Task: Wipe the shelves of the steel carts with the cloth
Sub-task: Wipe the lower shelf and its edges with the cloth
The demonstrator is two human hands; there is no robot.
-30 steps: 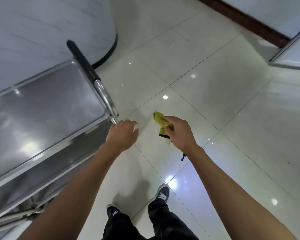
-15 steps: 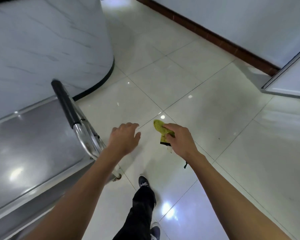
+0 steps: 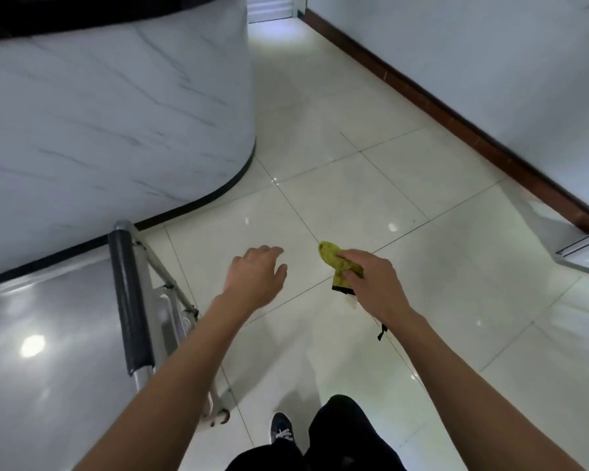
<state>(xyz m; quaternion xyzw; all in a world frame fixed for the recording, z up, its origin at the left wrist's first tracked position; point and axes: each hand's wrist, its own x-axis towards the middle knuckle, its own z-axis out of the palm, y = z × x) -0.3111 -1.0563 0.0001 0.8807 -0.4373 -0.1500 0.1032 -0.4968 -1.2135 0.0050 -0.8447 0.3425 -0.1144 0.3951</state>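
A glossy floor [image 3: 371, 185] of large pale tiles with thin dark joints fills most of the view, throwing back small spots of ceiling light. To the left rises a curved wall [image 3: 109, 107] faced in white, grey-veined marble with a black band along its foot; to the right a plain white wall [image 3: 490, 62] meets the floor at a reddish-brown skirting board [image 3: 456, 127]. In the lower left stands the steel cart [image 3: 48, 334] — its top shelf is a broad, brushed sheet with a bright glare spot, and a black-sleeved push handle [image 3: 130, 300] runs along its near end. No writing or brand can be read anywhere (the white mark on the dark shoe [image 3: 281, 431] is too small to make out). The left hand [image 3: 255, 277] hangs over the floor just beside the handle, fingers loosely curved, holding nothing. The right hand [image 3: 378, 287] grips the bunched yellow-green cloth [image 3: 337, 263] — well apart from the cart, above the tiles.
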